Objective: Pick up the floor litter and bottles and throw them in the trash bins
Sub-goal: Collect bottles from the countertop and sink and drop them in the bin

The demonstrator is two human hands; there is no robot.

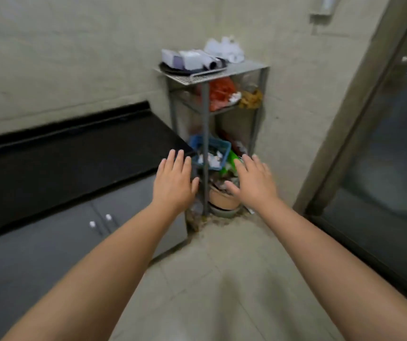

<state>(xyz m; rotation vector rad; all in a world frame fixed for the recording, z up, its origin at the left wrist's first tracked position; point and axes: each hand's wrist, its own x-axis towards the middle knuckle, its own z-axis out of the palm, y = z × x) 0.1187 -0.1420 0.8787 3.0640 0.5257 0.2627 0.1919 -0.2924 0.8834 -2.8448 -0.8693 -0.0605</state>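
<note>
Reaching forward palms-down, the left hand (176,182) and right hand (254,182) are spread flat and hold nothing. Both hover before a metal rack (206,134) wedged between the black counter (79,153) edge and wall. Bare floor tile (212,279) lies below; no litter or bins are discernible.

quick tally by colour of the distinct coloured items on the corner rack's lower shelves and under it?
Blue: 1, basket
Orange-red: 1, bag
Yellow-brown: 1, bundle
Green: 1, item, too blurred to name
Tan: 1, pot
Total: 5

Left hand and right hand are open, holding nothing.
</note>
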